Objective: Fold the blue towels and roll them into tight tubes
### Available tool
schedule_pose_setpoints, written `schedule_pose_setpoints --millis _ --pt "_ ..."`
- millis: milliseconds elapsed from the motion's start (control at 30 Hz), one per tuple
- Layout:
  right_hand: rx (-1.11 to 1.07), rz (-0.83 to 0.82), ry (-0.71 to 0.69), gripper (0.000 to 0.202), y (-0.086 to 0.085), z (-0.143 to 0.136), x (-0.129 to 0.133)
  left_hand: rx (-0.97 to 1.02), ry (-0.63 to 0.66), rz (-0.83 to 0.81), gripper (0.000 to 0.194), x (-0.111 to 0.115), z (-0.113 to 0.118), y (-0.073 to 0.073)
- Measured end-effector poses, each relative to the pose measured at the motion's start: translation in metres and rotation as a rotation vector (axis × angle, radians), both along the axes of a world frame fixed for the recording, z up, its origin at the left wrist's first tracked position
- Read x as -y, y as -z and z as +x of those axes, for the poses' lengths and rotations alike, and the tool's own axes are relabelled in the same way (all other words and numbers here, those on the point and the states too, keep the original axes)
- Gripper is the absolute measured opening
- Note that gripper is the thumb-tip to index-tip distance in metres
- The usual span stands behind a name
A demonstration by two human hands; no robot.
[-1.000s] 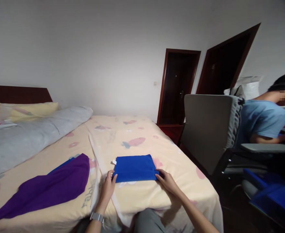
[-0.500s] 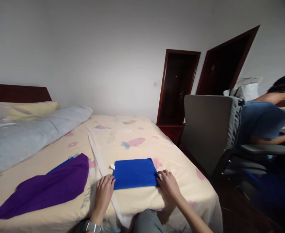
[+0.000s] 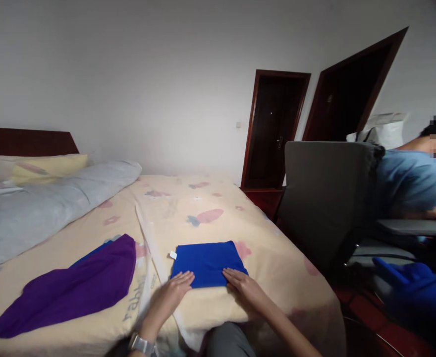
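Note:
A blue cloth (image 3: 208,260), folded into a flat rectangle, lies on the bed with a small white tag (image 3: 173,255) at its left edge. My left hand (image 3: 179,291) rests flat on its near left corner, fingers stretched out. On the near right part of the same cloth lies my right hand (image 3: 243,285), palm down with its fingers extended. Neither hand grips anything. To the left is a loosely laid purple cloth (image 3: 82,287), and part of another blue cloth (image 3: 91,254) shows from behind it.
The patterned bed sheet (image 3: 188,196) spreads around the cloths. A grey quilt (image 3: 50,208) and a yellow pillow (image 3: 50,167) lie at the left. At the right, a person in a blue top (image 3: 414,178) sits in a grey chair (image 3: 325,198). Blue fabric (image 3: 422,292) lies beside the chair.
Both hands have moved inward from the side edges of the folded blue cloth and now lie flat on top of it. The seated person has shifted slightly right in view.

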State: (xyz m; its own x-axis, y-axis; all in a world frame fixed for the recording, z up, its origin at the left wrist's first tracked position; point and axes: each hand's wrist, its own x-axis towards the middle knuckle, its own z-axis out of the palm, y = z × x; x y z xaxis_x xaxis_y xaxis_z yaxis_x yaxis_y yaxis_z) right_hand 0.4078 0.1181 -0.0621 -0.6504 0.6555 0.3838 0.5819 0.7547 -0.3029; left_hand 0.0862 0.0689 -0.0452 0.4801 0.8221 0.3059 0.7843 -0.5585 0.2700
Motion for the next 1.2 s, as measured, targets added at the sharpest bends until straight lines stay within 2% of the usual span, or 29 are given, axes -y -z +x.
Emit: schedule_pose_setpoints --millis 100,167,300,433,633,800,900,1000,1100,1200 --pt "-0.04 -0.074 0.065 0.045 -0.003 0.031 -0.003 0.14 -0.097 -0.132 0.042 0.003 -0.023 -0.005" --pt "-0.059 -0.124 0.062 0.046 -0.006 0.043 -0.003 0.19 -0.128 -0.196 0.045 0.007 -0.031 -0.01" --pt "-0.051 -0.201 0.053 0.051 -0.016 0.045 -0.002 0.233 -0.137 -0.296 0.046 0.01 -0.034 -0.018" --pt "-0.047 -0.29 0.05 0.049 -0.028 0.044 -0.011 0.382 -0.181 -0.344 0.043 0.001 -0.034 -0.02" --pt "-0.23 -0.388 0.131 0.039 -0.034 0.041 -0.045 0.497 -0.291 -0.26 0.043 -0.029 -0.03 -0.018" --pt "-0.371 -0.34 0.28 0.042 -0.018 0.028 -0.067 0.605 -0.368 -0.173 0.047 -0.051 -0.031 -0.004" --pt "-0.434 -0.298 0.418 0.045 -0.004 0.02 -0.07 0.646 -0.374 -0.137 0.055 -0.056 -0.034 0.008" --pt "-0.462 -0.296 0.485 0.048 0.005 0.018 -0.067 0.639 -0.389 -0.088 0.056 -0.056 -0.036 0.016" --pt "-0.471 -0.309 0.459 0.049 0.007 0.02 -0.061 0.58 -0.458 -0.042 0.043 -0.054 -0.033 0.017" --pt "-0.482 -0.306 0.389 0.049 -0.001 0.024 -0.053 0.491 -0.535 0.01 0.029 -0.053 -0.026 0.013"
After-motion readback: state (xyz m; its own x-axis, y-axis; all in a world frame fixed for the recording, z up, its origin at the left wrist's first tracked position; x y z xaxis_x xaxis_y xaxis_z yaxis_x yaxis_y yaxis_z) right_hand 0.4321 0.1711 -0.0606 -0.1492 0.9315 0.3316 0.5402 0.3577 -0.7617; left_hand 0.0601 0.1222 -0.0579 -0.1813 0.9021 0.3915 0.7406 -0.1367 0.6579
